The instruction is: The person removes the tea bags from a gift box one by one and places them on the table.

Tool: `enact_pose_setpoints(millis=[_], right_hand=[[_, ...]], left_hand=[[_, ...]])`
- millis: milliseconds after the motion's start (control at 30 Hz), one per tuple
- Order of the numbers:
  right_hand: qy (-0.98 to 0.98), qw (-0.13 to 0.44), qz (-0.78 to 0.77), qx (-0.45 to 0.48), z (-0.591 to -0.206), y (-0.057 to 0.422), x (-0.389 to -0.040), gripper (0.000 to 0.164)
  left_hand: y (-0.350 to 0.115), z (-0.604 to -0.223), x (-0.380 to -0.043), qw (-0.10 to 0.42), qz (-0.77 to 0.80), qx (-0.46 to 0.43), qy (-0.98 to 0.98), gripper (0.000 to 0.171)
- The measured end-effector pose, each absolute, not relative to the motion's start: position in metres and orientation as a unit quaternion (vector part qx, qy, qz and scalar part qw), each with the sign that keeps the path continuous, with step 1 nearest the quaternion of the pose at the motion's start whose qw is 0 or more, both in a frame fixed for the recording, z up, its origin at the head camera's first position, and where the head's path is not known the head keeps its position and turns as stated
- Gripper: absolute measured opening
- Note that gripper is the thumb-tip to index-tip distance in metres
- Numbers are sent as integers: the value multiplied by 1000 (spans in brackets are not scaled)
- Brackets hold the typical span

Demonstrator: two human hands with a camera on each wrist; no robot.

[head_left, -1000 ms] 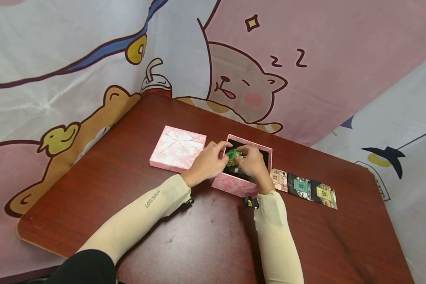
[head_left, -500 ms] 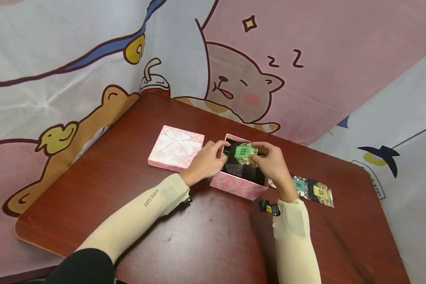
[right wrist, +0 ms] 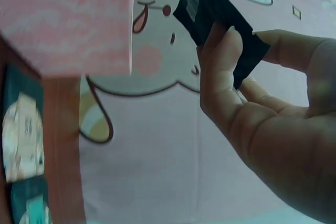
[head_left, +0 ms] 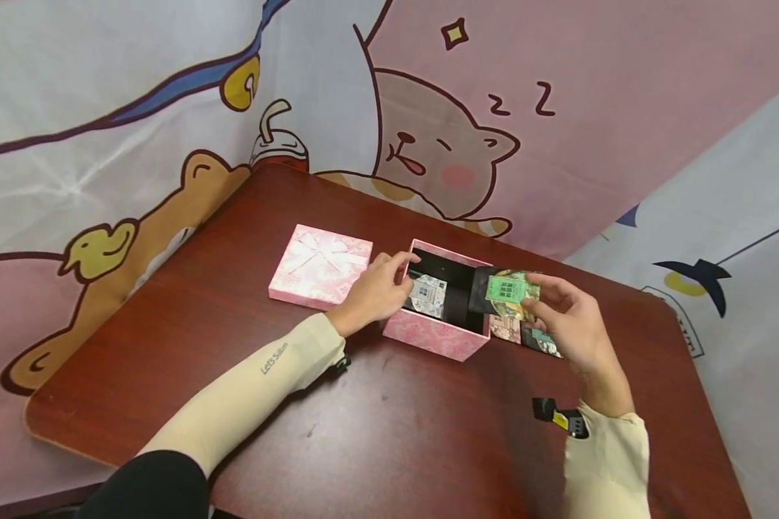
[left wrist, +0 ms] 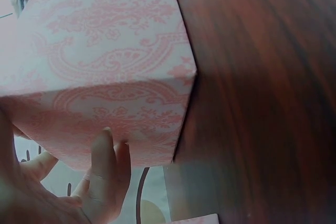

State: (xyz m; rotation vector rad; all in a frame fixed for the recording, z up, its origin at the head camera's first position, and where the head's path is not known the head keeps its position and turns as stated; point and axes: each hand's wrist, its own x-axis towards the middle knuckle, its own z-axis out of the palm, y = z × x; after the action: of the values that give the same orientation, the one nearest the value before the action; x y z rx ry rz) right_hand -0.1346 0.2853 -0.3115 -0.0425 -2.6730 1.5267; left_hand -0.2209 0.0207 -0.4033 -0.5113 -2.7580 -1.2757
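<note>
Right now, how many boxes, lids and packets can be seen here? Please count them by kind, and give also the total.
Box: 1
Lid: 1
Packets: 4 visible (green in the right hand, grey in the box, pale and teal beyond it; others may be hidden)
Total: 6

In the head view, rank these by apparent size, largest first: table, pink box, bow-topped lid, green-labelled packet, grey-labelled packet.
1. Table
2. Pink box
3. Bow-topped lid
Unsure: green-labelled packet and grey-labelled packet; the green shows larger but is held up, possibly nearer.
</note>
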Motion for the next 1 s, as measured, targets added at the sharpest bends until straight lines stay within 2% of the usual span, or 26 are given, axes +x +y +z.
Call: enact_pose_setpoints(millis=[200, 500, 1000], right_hand=[[-842, 13, 536, -56, -313, 315, -112, 43], [-764, -14, 642, -62, -335, 343, -93, 42], [-825, -83, 554, -75, -383, 346, -101, 50]], left_hand=[[22, -399, -222, 32, -415, -162, -895, 38], [23, -401, -219, 25, -414, -156, -897, 39], [23, -404, -220, 33, -409, -159, -898, 39]])
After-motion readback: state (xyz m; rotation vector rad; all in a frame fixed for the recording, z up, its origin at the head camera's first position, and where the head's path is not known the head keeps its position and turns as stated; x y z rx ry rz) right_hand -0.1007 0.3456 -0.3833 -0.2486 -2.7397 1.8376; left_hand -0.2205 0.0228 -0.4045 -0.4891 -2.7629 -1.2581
